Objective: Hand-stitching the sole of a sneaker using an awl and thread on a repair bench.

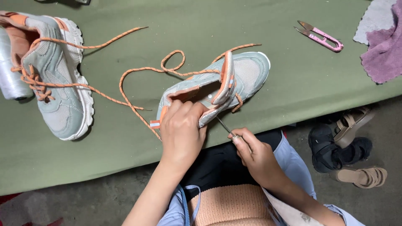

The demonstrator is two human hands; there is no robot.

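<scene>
A pale grey-green sneaker (247, 73) with orange trim lies on its side at the table's near edge. My left hand (182, 129) grips its heel and collar. My right hand (253, 152) holds a thin metal awl (223, 127) whose tip touches the shoe's side near the sole. An orange lace (138, 71) trails loosely from the shoe across the table. A matching second sneaker (58, 79), laced, lies at the far left.
Pink thread snips (322, 38) lie at the upper right, near purple and grey cloth (383, 46). A clear plastic roll (9, 75) sits at the left edge. Sandals and a black shoe (347, 146) are on the floor beside my knees. The table (293, 96) is covered in green.
</scene>
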